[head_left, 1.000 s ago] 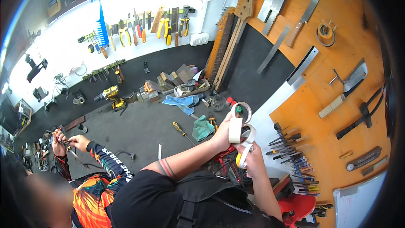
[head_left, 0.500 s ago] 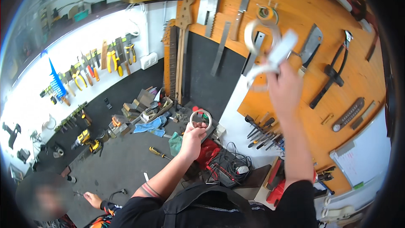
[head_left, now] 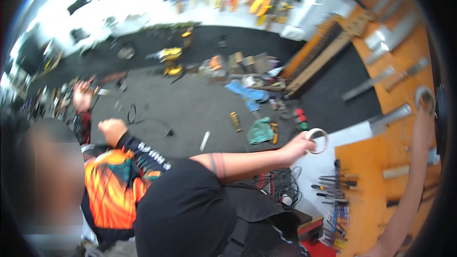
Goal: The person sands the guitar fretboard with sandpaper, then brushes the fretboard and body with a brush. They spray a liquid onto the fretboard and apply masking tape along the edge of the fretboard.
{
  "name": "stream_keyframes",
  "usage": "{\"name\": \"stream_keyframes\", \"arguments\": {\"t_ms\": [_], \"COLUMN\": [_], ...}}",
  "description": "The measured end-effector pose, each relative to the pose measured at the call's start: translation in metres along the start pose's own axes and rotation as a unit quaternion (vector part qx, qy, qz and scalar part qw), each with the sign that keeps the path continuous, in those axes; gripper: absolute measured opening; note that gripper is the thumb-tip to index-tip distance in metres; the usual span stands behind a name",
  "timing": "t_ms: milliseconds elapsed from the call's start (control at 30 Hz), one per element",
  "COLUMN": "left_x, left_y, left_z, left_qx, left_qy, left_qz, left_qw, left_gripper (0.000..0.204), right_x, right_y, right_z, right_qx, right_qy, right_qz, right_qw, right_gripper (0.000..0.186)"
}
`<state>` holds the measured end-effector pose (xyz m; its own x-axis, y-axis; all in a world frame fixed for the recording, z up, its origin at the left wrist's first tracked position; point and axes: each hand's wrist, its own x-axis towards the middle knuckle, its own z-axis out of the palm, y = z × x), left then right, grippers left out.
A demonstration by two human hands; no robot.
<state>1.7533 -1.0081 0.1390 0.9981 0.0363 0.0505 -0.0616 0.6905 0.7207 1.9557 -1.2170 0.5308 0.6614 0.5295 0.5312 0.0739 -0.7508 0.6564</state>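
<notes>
Well left of the fingers of the left hand (head_left: 296, 148), I see a co-worker's raised hand (head_left: 82, 96) and, nearer those fingers, the other hand (head_left: 113, 132). The co-worker's dark sleeve (head_left: 148, 153) carries pale block lettering, partly readable on my feed. Beyond and left of the left fingers, a yellow drill (head_left: 172, 62) sits on the bench (head_left: 190, 100), too blurred for me to read any marking. Closer in, I have a screwdriver (head_left: 235, 122), then a green cloth (head_left: 260, 131) just left of the fingers.

With the left hand I hold a pale tape roll (head_left: 325, 142), its fingers closed on the ring's near side. Right of and below them, a row of hand tools (head_left: 336, 195) lines the wall. Far right, the right hand (head_left: 423, 110) reaches up to the orange board (head_left: 362, 162); a second roll (head_left: 419, 96) shows at its fingers, but through the blur I cannot tell whether they grip it.
</notes>
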Motion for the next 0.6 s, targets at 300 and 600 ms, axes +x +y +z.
{"name": "stream_keyframes", "arguments": {"t_ms": [300,600], "left_x": [-0.029,-0.150], "left_y": [0.020,0.026], "left_z": [0.012,0.063], "left_qx": [-0.029,-0.013], "left_qy": [0.099,0.017], "left_qz": [0.050,0.214], "left_qw": [0.993,0.977], "left_gripper": [0.023,0.025], "right_x": [-0.030,-0.168], "right_y": [0.001,-0.106], "right_z": [0.009,-0.157], "right_qx": [0.144,0.574], "right_qy": [0.012,-0.273], "right_qz": [-0.034,-0.379], "right_qw": [0.989,0.672], "right_gripper": [0.038,0.043]}}
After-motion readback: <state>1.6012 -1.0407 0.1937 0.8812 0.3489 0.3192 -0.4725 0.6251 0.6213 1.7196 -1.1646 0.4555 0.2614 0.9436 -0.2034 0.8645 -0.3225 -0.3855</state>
